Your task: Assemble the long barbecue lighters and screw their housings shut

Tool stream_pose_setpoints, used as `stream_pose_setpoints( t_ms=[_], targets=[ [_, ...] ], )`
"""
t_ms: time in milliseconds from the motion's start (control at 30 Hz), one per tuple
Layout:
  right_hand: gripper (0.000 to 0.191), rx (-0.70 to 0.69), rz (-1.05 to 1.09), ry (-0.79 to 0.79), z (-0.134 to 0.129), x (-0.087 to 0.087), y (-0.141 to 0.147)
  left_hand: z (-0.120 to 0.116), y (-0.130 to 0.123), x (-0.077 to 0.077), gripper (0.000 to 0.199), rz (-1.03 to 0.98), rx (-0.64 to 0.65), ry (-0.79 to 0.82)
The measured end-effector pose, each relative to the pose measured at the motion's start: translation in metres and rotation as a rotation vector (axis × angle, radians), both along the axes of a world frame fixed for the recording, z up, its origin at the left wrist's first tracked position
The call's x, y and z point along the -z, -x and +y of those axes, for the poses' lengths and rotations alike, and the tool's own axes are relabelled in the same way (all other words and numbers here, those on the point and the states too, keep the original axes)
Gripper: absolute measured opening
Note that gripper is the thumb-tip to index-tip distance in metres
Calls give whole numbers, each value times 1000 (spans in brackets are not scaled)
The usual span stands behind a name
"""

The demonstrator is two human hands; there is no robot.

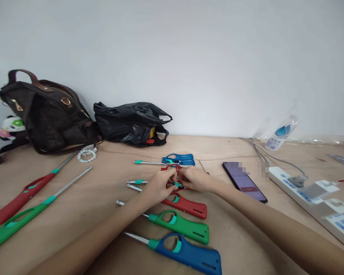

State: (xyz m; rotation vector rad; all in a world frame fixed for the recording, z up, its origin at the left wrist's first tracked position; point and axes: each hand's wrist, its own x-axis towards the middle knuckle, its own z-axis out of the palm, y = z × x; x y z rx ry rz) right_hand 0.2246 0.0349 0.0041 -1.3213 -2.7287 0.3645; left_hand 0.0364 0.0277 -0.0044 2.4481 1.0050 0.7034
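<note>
Near the centre of the frame, the left hand (163,184) and the right hand (195,179) are close together over small parts on the counter (99,187). The fingers of both hands are bent inward, but what each one grips I cannot tell, because the fingertips are partly hidden. A small teal piece (176,185) with dark and shiny bits shows between them, and a red plastic piece (171,166) is visible just above the fingers. Farther up lies an opened blue shell (185,157).

In my judgement, the main danger is that a tiny part jumps away — if some spring sits there and the finger pressure becomes uneven, the part could be lost. The left forearm (111,224) crosses in front of the metal rods (134,188), left of centre; a careless pull may push the red lighter (190,207) or the green lighter (190,229), at lower centre, out of the row. The thin rod (203,166) near the right hand could roll — one touch of a knuckle would be enough.
</note>
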Motion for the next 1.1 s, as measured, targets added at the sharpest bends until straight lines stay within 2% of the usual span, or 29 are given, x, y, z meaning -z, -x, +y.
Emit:
stream_pose_setpoints(
  t_ms=[200, 433, 600, 767, 967, 1100],
  targets=[
    [7, 94, 144, 43, -3, 3, -2, 0, 0, 0, 26, 2, 7, 3],
    [10, 119, 281, 84, -1, 7, -6, 1, 1, 1, 26, -20, 24, -1],
    [11, 38, 324, 56, 2, 12, -11, 0, 2, 3, 23, -20, 19, 0],
    [14, -116, 177, -14, 7, 8, -8, 1, 3, 4, 25, -27, 16, -4],
    [19, -133, -222, -110, 9, -10, 10, 1, 4, 4, 25, -9, 13, -40],
    [18, -188, -262, -100, 11, -15, 13, 0, 3, 3, 24, 0, 0, -42]
  ],
)
